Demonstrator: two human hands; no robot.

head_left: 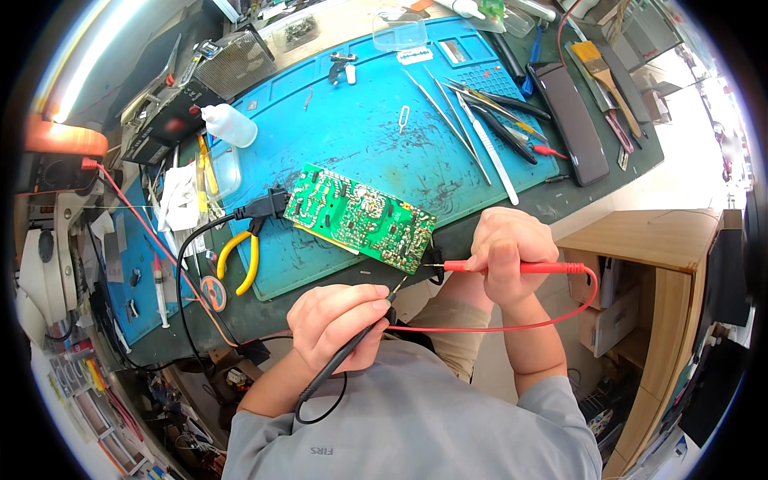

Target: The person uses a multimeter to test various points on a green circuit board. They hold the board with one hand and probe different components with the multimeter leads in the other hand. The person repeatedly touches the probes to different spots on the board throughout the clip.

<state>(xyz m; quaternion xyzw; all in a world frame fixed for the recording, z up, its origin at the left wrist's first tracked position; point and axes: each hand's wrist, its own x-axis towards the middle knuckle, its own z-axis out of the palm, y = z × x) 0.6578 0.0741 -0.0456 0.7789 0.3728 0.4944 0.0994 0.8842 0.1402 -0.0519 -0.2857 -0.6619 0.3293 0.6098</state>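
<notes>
A green circuit board (352, 214) lies solder side up at the near edge of a blue work mat (352, 136). A black power plug (268, 205) is joined to its left end. Pinched in my left hand (340, 322) is a black multimeter probe (340, 358), its tip pointing up near the board's lower right edge. My right hand (510, 252) is closed round a red multimeter probe (552, 267), whose tip points left beside the board's right end. Whether either tip touches metal cannot be made out. The red probe's lead loops back leftward below my hands.
Yellow-handled pliers (254, 264) lie left of the board. Tweezers (460, 120), black-handled pliers (508, 132) and a dark phone (570, 124) lie at the right. A white squeeze bottle (230, 126) and an orange multimeter (64, 152) are at the left. A wooden cabinet (640, 232) stands right.
</notes>
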